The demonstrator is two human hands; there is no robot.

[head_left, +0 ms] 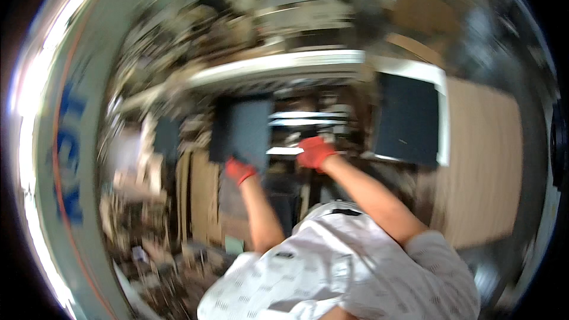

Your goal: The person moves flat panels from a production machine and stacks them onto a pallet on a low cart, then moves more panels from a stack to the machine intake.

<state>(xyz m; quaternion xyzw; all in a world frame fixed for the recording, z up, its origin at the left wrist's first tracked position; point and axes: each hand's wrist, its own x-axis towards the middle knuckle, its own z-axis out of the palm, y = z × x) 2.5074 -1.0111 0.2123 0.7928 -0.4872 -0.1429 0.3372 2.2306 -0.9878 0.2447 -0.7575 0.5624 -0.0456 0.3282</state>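
Motion blur smears much of the view. My left hand (240,171), in a red glove, is at the lower edge of a dark flat panel (243,127); whether it grips the panel I cannot make out. My right hand (315,153), gloved in red too, is over the middle of the machine-like bench, beside a bright pale strip (284,150). Its fingers look bent, but blur hides whether anything is in them. Just beyond this hand run shiny metal bars (308,119).
To the right, a dark sheet (407,118) lies on a white-edged surface, beside a large brown board (483,163). A long pale rail (278,65) crosses behind the work area. Brown boards (203,192) stand at the left, near blurred clutter. A green-grey wall (89,160) bounds the far left.
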